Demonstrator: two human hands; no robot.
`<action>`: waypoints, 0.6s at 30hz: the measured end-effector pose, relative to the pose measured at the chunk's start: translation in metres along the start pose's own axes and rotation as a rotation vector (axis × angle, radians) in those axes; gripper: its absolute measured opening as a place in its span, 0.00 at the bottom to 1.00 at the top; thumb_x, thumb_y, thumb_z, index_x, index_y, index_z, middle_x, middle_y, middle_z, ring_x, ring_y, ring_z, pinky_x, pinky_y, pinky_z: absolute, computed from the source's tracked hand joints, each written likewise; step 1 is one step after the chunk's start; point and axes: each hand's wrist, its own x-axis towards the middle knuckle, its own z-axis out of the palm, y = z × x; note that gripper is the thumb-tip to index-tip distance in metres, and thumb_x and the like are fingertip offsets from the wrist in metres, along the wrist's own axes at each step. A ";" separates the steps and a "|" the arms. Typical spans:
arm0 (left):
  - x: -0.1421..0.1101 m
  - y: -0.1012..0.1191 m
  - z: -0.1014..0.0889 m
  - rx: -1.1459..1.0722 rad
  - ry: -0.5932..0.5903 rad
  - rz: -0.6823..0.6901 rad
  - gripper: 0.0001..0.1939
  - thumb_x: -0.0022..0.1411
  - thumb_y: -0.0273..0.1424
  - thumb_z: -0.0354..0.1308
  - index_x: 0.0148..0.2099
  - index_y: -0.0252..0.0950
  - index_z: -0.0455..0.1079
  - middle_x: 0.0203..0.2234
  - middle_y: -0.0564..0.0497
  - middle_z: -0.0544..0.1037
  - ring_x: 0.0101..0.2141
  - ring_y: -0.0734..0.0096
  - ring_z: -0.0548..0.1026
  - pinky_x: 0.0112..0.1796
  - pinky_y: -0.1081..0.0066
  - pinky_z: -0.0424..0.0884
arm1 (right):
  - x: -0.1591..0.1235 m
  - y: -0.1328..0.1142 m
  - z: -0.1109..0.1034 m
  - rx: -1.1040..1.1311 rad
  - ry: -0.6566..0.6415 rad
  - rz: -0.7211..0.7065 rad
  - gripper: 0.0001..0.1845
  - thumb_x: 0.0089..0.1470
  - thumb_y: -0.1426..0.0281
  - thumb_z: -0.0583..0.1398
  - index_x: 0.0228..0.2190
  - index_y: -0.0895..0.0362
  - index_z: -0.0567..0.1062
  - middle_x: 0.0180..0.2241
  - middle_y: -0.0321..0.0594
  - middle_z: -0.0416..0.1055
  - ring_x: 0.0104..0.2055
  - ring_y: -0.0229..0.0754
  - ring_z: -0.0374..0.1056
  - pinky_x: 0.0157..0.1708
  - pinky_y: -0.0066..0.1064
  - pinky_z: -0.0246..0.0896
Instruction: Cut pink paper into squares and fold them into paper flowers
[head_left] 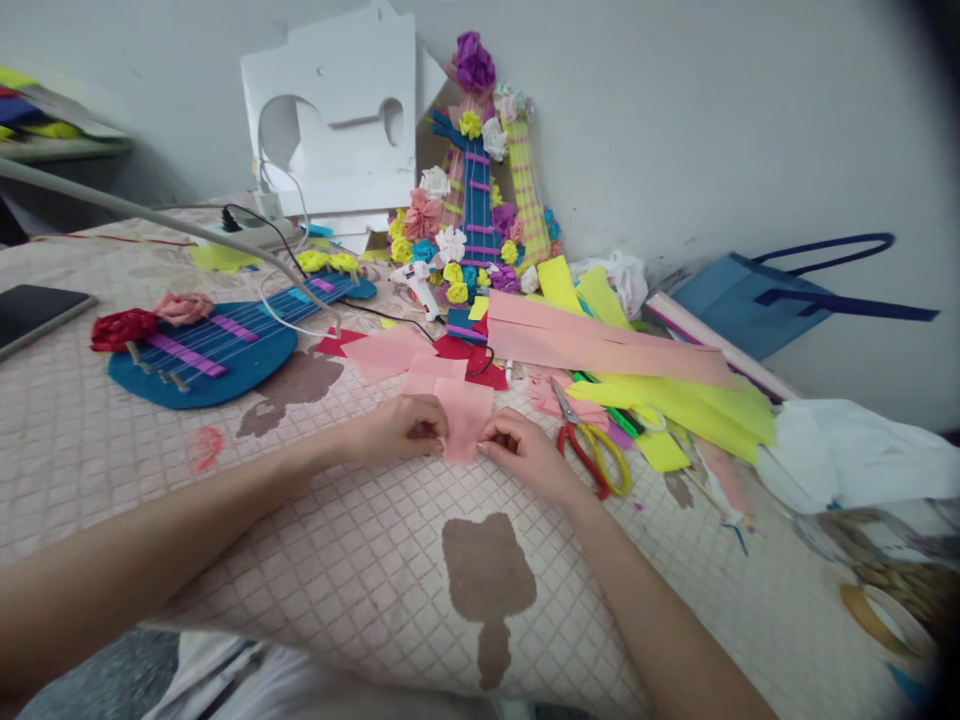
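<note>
Between my two hands is a small piece of pink crepe paper [466, 410], upright or lightly tilted over the table. My left hand [405, 428] pinches its lower left edge, fingers curled. On the other side my right hand [517, 445] grips the lower right edge between thumb and fingertips. Just behind lie more pink paper pieces [382, 352] and red paper pieces [469, 362], partly overlapping. Scissors [592, 450] with red and yellow handles rest to the right of my right hand.
A blue paper guitar [217, 345] with paper roses lies at left, near a phone [41, 312]. Flower-covered paper guitars [480, 200] stand at the back by a white glue gun [417, 288]. Long pink strips [600, 340], yellow paper [697, 405] and a tape roll [885, 620] lie right.
</note>
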 end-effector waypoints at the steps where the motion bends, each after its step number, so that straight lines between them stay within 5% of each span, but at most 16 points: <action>1: 0.000 0.000 -0.001 -0.018 -0.008 0.004 0.05 0.56 0.28 0.56 0.32 0.32 0.72 0.32 0.47 0.74 0.31 0.73 0.71 0.32 0.74 0.67 | 0.000 0.000 0.001 -0.005 0.003 0.005 0.04 0.53 0.73 0.60 0.26 0.57 0.72 0.29 0.36 0.67 0.30 0.37 0.62 0.28 0.28 0.54; 12: -0.001 -0.004 -0.005 -0.029 -0.022 -0.038 0.04 0.56 0.27 0.56 0.34 0.32 0.70 0.32 0.49 0.74 0.31 0.73 0.71 0.31 0.74 0.66 | -0.002 -0.002 -0.006 0.067 -0.081 -0.002 0.04 0.53 0.71 0.60 0.27 0.57 0.72 0.31 0.36 0.65 0.31 0.36 0.61 0.30 0.28 0.56; 18: 0.005 0.002 0.008 0.030 0.097 -0.055 0.05 0.58 0.27 0.54 0.32 0.32 0.71 0.27 0.50 0.73 0.28 0.74 0.69 0.30 0.74 0.64 | 0.000 -0.002 0.005 -0.044 0.043 0.012 0.06 0.53 0.72 0.60 0.25 0.57 0.69 0.27 0.34 0.63 0.27 0.35 0.58 0.26 0.27 0.52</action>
